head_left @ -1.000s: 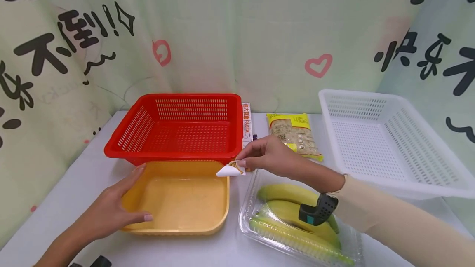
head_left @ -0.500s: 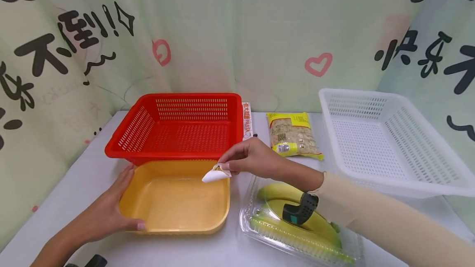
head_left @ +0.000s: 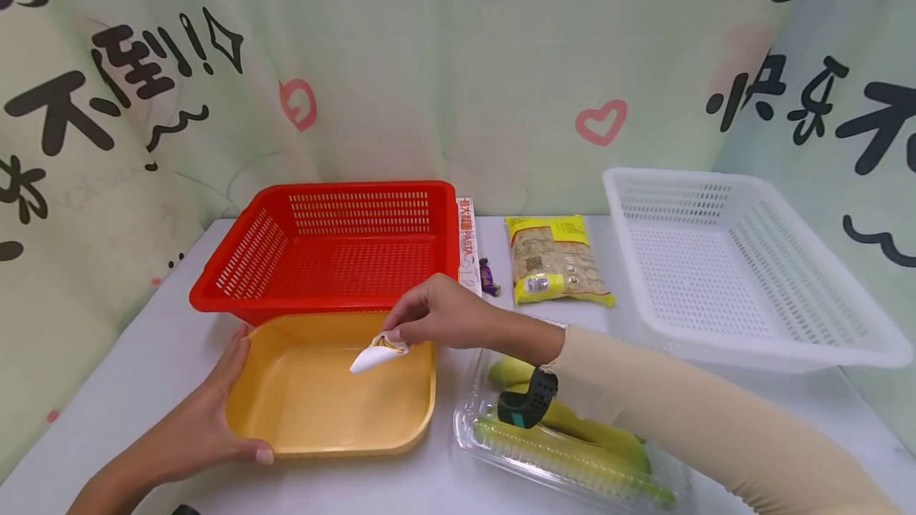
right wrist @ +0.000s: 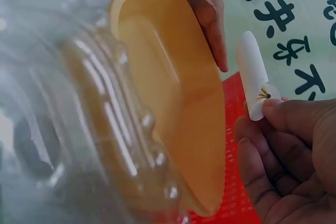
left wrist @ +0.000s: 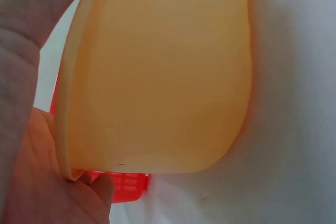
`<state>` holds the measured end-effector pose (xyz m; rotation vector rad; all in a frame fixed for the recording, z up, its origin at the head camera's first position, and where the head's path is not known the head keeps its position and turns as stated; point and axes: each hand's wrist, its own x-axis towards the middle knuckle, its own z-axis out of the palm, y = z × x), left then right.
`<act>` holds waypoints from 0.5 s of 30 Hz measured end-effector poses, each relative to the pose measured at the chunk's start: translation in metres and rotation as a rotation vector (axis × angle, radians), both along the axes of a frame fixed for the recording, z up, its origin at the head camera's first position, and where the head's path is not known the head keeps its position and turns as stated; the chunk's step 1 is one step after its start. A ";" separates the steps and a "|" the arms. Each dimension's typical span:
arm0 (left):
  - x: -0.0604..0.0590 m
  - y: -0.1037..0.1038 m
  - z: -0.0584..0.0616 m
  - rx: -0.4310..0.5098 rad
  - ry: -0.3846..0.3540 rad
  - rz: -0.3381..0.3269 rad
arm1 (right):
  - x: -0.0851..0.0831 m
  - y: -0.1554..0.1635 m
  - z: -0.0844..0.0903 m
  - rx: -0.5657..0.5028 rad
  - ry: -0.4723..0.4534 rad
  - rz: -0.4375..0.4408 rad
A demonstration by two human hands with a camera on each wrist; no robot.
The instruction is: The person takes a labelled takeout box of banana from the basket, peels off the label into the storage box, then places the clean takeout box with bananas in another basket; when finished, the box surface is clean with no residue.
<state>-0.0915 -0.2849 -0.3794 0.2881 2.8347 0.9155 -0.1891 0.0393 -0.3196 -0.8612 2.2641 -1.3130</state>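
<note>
My left hand [head_left: 193,424] grips the yellow plastic basin [head_left: 332,400] at its left end, thumb at the front corner and fingers along the far side. In the left wrist view the basin's outer wall [left wrist: 163,77] fills the middle, with fingertips [left wrist: 102,187] curled at its rim. My right hand [head_left: 447,316] pinches a small white roll [head_left: 375,354] above the basin's right half. Seen in the right wrist view, the white roll [right wrist: 252,64] has a puckered end with yellow and dark marks. Its exact kind cannot be told.
Behind the basin stands a red basket [head_left: 358,261]. A pasta box [head_left: 468,245], a purple-wrapped sweet [head_left: 488,276] and a yellow-and-clear bag [head_left: 554,261] lie to its right. Bananas fill a clear clamshell [head_left: 468,439] under my right forearm. A white basket [head_left: 758,348] stands far right.
My right hand has carried the white roll leftward and slightly down, from the basin's right edge to over its inside. My left hand has closed in on the basin's left end.
</note>
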 end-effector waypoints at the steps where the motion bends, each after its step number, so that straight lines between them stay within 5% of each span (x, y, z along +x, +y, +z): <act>1: 0.001 0.001 0.000 0.000 -0.004 0.007 | 0.000 -0.003 -0.001 -0.002 0.008 0.008; 7: 0.002 0.000 -0.001 0.009 0.018 0.000 | 0.000 -0.021 -0.005 0.026 0.020 0.080; 15: 0.001 -0.001 -0.004 0.007 -0.013 0.018 | -0.008 -0.027 -0.015 0.192 -0.026 0.230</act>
